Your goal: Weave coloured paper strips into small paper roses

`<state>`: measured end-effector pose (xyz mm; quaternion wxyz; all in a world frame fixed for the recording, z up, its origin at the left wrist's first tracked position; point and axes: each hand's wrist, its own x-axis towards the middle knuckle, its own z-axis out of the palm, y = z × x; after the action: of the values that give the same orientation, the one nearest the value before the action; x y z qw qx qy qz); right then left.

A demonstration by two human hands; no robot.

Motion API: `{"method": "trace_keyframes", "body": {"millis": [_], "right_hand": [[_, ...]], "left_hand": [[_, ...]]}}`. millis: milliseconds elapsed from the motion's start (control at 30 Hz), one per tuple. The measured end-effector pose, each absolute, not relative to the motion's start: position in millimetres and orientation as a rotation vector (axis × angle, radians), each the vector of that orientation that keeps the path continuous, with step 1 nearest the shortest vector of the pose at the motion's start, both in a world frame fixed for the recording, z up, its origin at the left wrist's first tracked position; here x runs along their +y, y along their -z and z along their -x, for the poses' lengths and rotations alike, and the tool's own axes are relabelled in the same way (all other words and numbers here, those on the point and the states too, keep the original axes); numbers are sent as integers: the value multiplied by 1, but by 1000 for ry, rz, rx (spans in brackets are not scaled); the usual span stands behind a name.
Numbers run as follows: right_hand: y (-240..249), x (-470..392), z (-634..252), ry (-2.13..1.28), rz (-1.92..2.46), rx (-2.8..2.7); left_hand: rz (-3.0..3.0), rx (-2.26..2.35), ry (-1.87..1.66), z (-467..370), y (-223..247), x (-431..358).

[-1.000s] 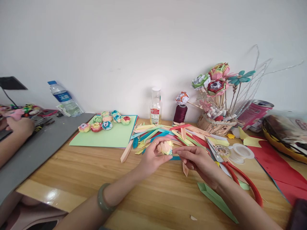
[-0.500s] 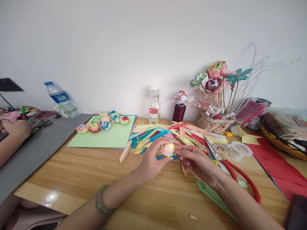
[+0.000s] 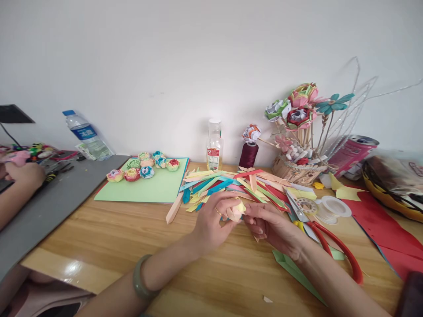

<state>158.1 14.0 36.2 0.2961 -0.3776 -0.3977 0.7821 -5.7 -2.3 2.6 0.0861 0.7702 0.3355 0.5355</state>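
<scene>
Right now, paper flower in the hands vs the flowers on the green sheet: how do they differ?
The paper flower is pinched between the left hand and the right hand, above the table; the finished flowers lie untouched on the green sheet. The held one is single and pale yellow-peach; those are a multicoloured cluster. All are folded paper.

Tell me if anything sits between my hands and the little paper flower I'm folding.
Nothing visible does. Both the left hand and the right hand already have their fingertips on the paper flower, held just above the table. The pile of paper strips lies behind it.
</scene>
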Motion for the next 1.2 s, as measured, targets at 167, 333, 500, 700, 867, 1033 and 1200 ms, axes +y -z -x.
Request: {"method": "trace_keyframes", "body": {"millis": [167, 333, 500, 700, 867, 1033, 1200], "right_hand": [[-34, 15, -160, -2092, 949, -1095], [-35, 17, -159, -2075, 908, -1100], [-36, 16, -161, -2095, 969, -1086], [-34, 16, -161, -2140, 1001, -1061], [-32, 17, -159, -2026, 1016, -1130], [-32, 17, -158, -2010, 956, -1096], [-32, 17, -157, -1996, 959, -1052]], "left_hand": [[-2337, 956, -1599, 5, -3, -2], [-2369, 944, -1601, 5, -3, -2], [-2392, 950, -1591, 5, -2, -2], [-2390, 955, -1549, 5, 0, -3], [-2382, 982, -1505, 4, 2, -3], [-2361, 1033, -1523, 4, 3, -3], [-2337, 1066, -1531, 4, 3, -3]]}}
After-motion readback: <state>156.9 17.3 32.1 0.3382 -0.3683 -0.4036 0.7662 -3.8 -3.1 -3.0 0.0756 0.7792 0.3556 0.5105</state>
